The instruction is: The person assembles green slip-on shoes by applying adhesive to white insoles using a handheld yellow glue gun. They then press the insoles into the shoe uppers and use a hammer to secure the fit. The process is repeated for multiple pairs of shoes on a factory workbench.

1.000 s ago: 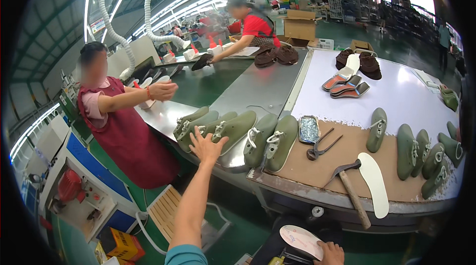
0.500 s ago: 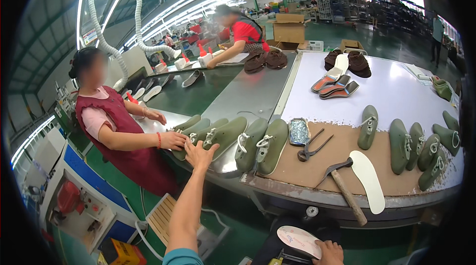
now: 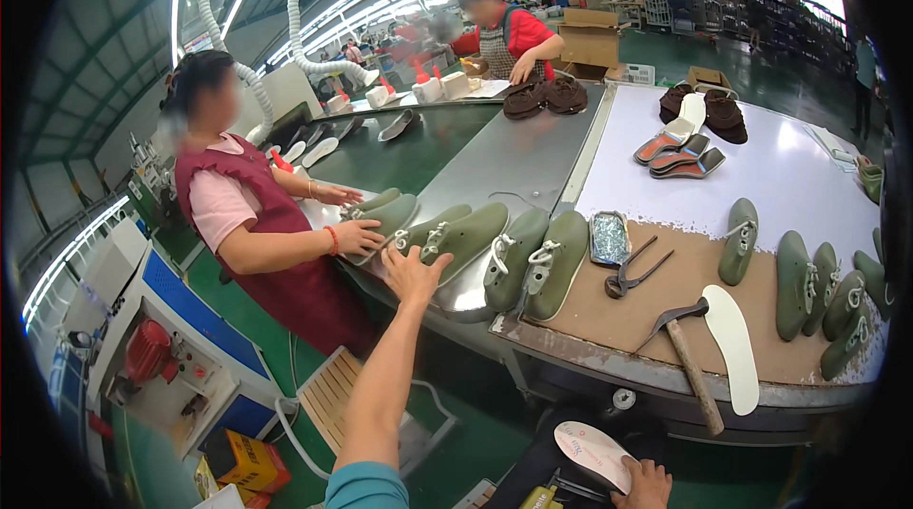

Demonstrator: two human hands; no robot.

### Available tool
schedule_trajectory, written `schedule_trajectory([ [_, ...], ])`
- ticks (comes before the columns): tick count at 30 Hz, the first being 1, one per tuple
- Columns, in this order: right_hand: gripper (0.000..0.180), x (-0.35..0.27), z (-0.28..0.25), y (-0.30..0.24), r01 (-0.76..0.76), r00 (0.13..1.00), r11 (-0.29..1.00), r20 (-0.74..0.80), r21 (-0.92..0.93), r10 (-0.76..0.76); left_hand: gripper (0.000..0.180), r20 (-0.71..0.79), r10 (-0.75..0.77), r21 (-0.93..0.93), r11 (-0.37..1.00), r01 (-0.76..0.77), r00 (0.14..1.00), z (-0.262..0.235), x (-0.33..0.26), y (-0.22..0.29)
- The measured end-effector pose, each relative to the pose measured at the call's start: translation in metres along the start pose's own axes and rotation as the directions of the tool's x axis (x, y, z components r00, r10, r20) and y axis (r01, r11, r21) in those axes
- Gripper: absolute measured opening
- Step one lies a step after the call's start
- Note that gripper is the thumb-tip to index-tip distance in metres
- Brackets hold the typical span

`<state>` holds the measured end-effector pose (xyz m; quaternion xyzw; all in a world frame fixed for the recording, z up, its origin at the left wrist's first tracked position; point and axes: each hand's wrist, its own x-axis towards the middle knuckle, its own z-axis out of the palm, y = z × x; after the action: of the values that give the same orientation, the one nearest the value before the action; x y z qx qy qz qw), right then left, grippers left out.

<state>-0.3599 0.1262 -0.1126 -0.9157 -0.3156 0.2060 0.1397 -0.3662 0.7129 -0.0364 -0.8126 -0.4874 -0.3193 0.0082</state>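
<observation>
Beside a co-worker's hand [image 3: 357,238], open left hand [image 3: 416,274] on green shoe last [image 3: 466,238]; right hand [image 3: 647,482] gripping insole [image 3: 592,452].

hammer [image 3: 687,357]: lying on the brown tabletop [image 3: 656,304]
pincers [image 3: 632,271]: beside a small metal tray [image 3: 609,239]
brown shoes [image 3: 544,97]: far end

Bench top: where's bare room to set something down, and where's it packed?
Free: the white sheet between the stacked soles and the green lasts; the steel strip below the brown uppers. Crowded: the lasts at the left hand, and around the pincers and hammer.
</observation>
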Motion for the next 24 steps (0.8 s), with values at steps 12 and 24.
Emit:
schedule_trajectory([
  [12,0.075,0.006,0.010,0.012,0.011,0.998,1.000,-0.059,-0.014,-0.012,0.068,-0.125,0.080,-0.018,0.996,-0.083,0.989,0.024,0.038,-0.031],
  [24,0.073,0.017,0.005,0.002,-0.103,0.994,0.995,-0.043,-0.005,0.103,0.045,0.035,0.513,-0.625,0.681,-0.382,0.858,-0.020,0.020,0.084],
])
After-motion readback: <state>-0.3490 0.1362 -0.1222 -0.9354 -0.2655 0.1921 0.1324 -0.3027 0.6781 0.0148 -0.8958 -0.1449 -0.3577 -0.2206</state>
